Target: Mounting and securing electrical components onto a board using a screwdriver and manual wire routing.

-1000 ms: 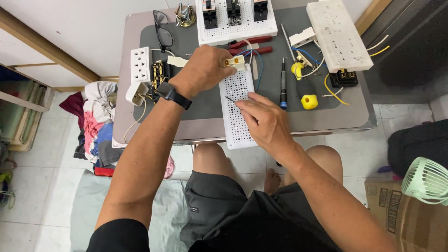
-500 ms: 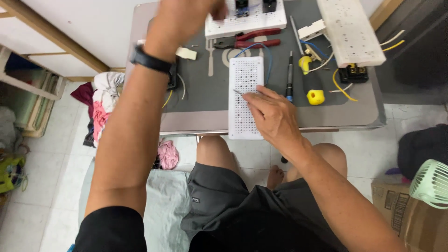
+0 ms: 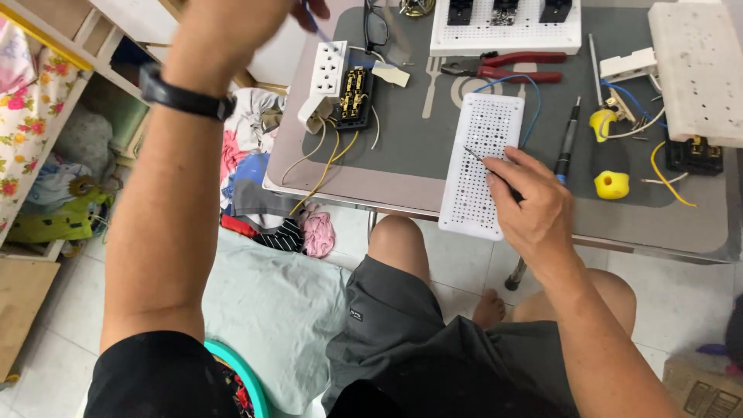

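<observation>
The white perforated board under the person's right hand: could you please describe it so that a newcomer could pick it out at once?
Start at the grey table and go to its front edge. There a narrow white perforated board lies lengthwise, overhanging the edge, with the right hand resting on its right side. Unlike the wider perforated board at the back, which carries black parts, this one carries none.

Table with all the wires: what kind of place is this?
Probably a home workbench for electrical practice. The table holds a perforated white board, red pliers and an opened socket; clothes lie on the tiled floor.
</observation>
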